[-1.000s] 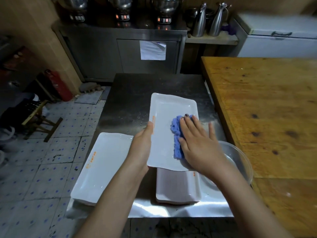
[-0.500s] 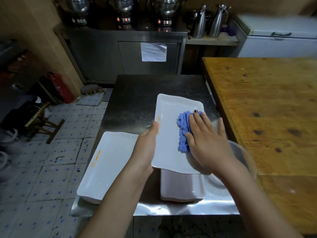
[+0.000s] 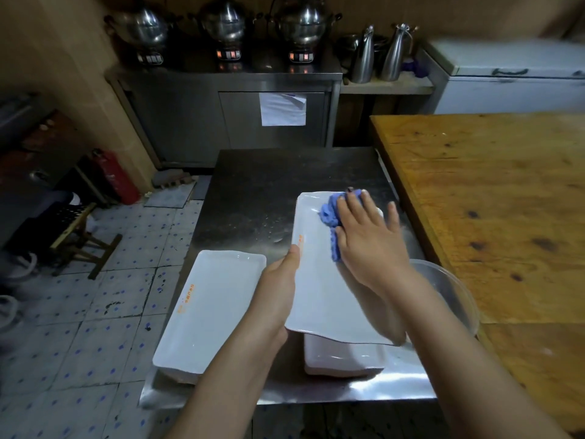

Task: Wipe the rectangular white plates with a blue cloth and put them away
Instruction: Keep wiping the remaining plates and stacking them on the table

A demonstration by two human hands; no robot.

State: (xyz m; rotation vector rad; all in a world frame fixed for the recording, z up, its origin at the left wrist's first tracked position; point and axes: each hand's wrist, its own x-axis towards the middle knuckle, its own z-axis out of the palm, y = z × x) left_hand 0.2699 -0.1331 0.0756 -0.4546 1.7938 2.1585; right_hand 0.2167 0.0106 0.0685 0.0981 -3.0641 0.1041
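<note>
Curled left grip [image 3: 278, 286] holds the tilted white plate [image 3: 319, 280] by its 9 o'clock edge, right grip [image 3: 370, 245] flat with fingers spread, pressing blue cloth [image 3: 329, 217] onto the plate's 12 o'clock end, cloth at 1 o'clock from left grip, second plate [image 3: 345, 356] underneath on bench [image 3: 269, 185]

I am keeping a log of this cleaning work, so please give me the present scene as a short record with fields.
Plate in work: rectangular white plate, its near end over a lower white plate
Left hand: left hand grips that plate's left edge
Right hand: right hand, fingers straight, presses the crumpled blue cloth on the plate's far end
Other plate: separate white plate, further left
Surface: grey steel table
Nearby: clear plastic bowl right of the plates; brown wooden table beyond
</note>
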